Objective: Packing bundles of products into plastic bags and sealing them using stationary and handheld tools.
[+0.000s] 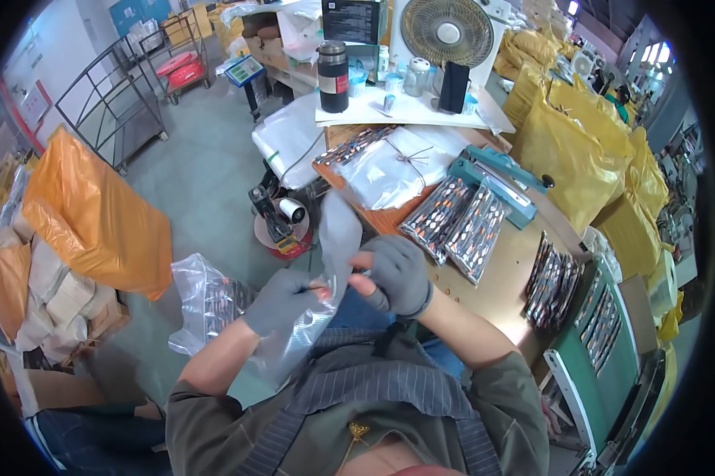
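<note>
My left hand (282, 303), in a grey glove with bare fingertips, pinches a length of clear plastic film (338, 230) in front of my lap. On the film's other side, my right hand (397, 276), gloved the same way, has its thumb and forefinger at the film's edge. The film rises between both hands and hangs below the left one. Beside my left forearm is a clear plastic bag (207, 301) with dark patterned packs inside; whether it joins the film I cannot make out.
On the table (492, 297) lie patterned packs (475, 238), a teal bag sealer (500, 182) and a stack of clear bags (397, 166). A green-bedded machine (603, 341) stands at right. A tape dispenser (274, 218) sits beyond my hands. An orange sack (95, 214) is at left.
</note>
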Available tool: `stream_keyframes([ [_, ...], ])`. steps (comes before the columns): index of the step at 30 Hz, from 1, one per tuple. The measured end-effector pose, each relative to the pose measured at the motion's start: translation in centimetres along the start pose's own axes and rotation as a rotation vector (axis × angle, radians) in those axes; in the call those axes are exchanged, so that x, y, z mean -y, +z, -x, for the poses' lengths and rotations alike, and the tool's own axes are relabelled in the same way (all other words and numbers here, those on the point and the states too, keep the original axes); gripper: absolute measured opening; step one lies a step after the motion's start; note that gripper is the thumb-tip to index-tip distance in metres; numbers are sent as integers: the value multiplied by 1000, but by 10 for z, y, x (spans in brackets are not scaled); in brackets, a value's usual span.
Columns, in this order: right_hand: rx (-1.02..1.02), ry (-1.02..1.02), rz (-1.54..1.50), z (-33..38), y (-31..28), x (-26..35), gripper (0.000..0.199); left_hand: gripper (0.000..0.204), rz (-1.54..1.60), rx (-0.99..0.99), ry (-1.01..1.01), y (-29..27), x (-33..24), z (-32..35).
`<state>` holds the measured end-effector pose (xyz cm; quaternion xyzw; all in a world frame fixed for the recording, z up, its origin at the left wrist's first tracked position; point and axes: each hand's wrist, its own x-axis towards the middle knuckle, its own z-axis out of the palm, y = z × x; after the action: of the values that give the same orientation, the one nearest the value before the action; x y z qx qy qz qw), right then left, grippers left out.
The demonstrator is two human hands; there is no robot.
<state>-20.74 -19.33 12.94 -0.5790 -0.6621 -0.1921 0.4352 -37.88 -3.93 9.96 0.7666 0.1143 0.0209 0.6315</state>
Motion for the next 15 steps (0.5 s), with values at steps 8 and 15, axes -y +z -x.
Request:
stream_keyframes([
  [8,238,-60,31,25,24,-10,26,26,321,2,-34,10,23,-14],
  [15,-89,-265,-90,-24,15,25,22,27,936,-12,-175,31,24,-15],
])
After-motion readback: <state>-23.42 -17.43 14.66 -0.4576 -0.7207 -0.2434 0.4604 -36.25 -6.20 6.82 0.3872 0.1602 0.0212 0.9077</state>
